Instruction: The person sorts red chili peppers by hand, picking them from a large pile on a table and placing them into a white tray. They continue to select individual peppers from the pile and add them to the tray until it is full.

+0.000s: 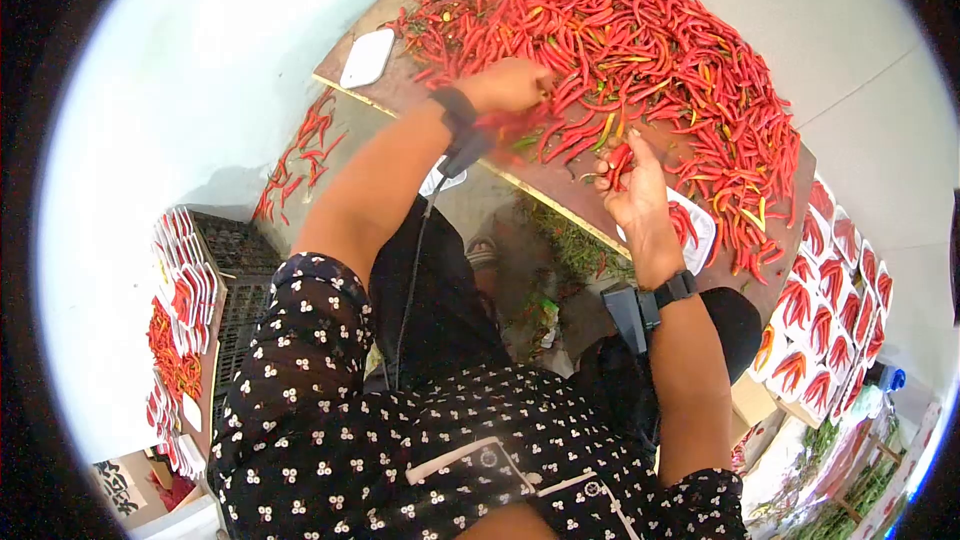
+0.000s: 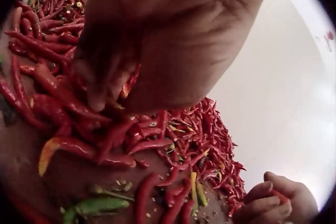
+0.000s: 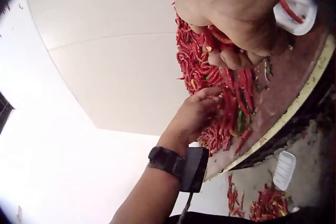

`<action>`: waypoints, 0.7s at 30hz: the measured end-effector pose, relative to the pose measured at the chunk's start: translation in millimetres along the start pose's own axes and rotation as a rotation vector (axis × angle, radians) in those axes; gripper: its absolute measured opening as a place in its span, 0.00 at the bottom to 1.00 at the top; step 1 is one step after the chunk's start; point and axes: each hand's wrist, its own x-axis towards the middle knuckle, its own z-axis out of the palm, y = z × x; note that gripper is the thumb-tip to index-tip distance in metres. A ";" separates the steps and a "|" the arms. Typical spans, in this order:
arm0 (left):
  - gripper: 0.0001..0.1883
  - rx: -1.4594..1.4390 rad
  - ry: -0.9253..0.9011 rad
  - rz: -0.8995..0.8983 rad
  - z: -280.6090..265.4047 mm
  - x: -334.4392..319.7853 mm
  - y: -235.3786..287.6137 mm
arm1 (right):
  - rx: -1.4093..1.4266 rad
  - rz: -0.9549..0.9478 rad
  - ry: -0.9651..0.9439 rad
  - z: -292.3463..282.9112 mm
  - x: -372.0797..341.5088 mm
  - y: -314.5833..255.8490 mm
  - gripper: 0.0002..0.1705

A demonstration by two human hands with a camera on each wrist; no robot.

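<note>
A large heap of red chili peppers [image 1: 620,20], with a few yellow and green ones, covers the brown tabletop [image 1: 545,175]. My left hand [image 1: 510,85] is at the heap's near left edge. Its curled fingers [image 2: 100,90] dip among the chilies, and a red-yellow one shows between them; some red chilies below the wrist are blurred. Farther right, my right hand [image 1: 635,185] holds a few red chilies [image 3: 218,36] in curled fingers, palm turned up in the head view. Under that wrist is a white tray [image 1: 708,252] with red chilies in it.
A white tray [image 1: 368,58] lies on the table's left corner. Packed trays of chilies [image 1: 825,310] stand at the right, with more trays [image 1: 190,260] beside a black crate [image 1: 245,250] at the left. Chilies [image 1: 300,155] are scattered on the floor.
</note>
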 end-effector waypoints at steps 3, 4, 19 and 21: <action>0.11 -0.342 -0.015 -0.068 -3.5 -0.2 9.1 | 0.000 0.013 0.001 0.6 -1.6 -0.7 0.16; 0.11 -0.571 -0.019 -0.074 -2.9 1.4 7.4 | 0.004 0.009 -0.002 0.3 -1.7 -0.6 0.16; 0.14 0.089 0.106 0.173 6.1 -1.8 7.3 | 0.001 -0.007 0.001 -0.8 -0.2 -1.0 0.15; 0.13 0.074 0.085 0.109 4.8 5.4 10.8 | 0.015 0.005 -0.043 -4.3 1.4 -0.8 0.14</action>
